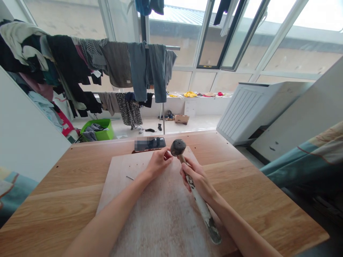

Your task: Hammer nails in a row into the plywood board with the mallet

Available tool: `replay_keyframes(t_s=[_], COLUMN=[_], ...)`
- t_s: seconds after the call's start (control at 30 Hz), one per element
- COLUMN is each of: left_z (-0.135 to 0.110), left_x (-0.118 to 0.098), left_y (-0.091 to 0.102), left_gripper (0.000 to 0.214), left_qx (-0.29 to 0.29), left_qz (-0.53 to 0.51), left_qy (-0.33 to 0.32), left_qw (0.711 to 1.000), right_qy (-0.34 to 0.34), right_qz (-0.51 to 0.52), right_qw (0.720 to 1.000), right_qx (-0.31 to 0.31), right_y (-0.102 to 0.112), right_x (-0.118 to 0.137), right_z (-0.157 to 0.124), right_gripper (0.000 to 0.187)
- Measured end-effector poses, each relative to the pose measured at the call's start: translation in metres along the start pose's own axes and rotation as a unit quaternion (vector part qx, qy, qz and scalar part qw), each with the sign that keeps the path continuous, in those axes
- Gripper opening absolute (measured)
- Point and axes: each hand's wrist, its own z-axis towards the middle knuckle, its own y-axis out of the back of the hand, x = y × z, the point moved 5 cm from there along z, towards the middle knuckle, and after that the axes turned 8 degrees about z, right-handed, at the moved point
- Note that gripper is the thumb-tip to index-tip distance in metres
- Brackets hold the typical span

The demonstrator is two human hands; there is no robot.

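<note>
My right hand is wrapped round the worn, white-flecked handle of a mallet. Its dark round head is raised over the far part of a pale wooden board. Just left of that head, my left hand has its thumb and fingers pinched together low over the board. Whatever sits between those fingertips is too small or hidden to make out. A loose nail lies on the board left of my left wrist, and a few small dark marks dot the surface beyond it.
The board rests on a wooden table. A phone lies past the board's far edge. Beyond the table are a drying rack with hanging clothes, a green basin and a white washing machine. Curtains hang at the right.
</note>
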Motion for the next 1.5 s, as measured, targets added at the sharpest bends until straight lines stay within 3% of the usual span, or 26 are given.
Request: replay_keyframes(t_s=[0.8, 1.07, 1.2, 1.33, 1.43, 1.5], left_z=[0.001, 0.002, 0.005, -0.005, -0.025, -0.038], left_x=[-0.001, 0.004, 0.004, -0.008, -0.025, -0.032], left_y=[0.001, -0.004, 0.007, 0.050, 0.075, 0.078], left_gripper=[0.017, 0.024, 0.028, 0.029, 0.018, 0.015], left_qx=[-0.004, 0.008, 0.074, 0.175, 0.256, 0.295], left_qz=[-0.020, -0.019, -0.024, 0.085, 0.248, 0.330], left_qy=[-0.006, -0.007, 0.013, 0.026, -0.006, -0.012], left_qw=[1.000, 1.000, 0.997, 0.981, 0.934, 0.897], right_qy=[0.001, 0.000, 0.006, 0.016, 0.021, 0.021], right_qz=[-0.044, -0.055, -0.058, -0.051, -0.045, -0.042], right_qw=[0.999, 0.998, 0.998, 0.998, 0.999, 0.999], right_qx=[-0.009, -0.006, -0.005, -0.013, -0.019, -0.020], right_y=[-0.003, -0.001, -0.001, 0.001, 0.002, 0.002], right_x=[0.003, 0.001, 0.001, 0.002, 0.003, 0.003], right_z=[-0.003, -0.001, -0.002, -0.004, -0.004, -0.004], right_gripper=[0.039, 0.037, 0.033, 0.030, 0.028, 0.028])
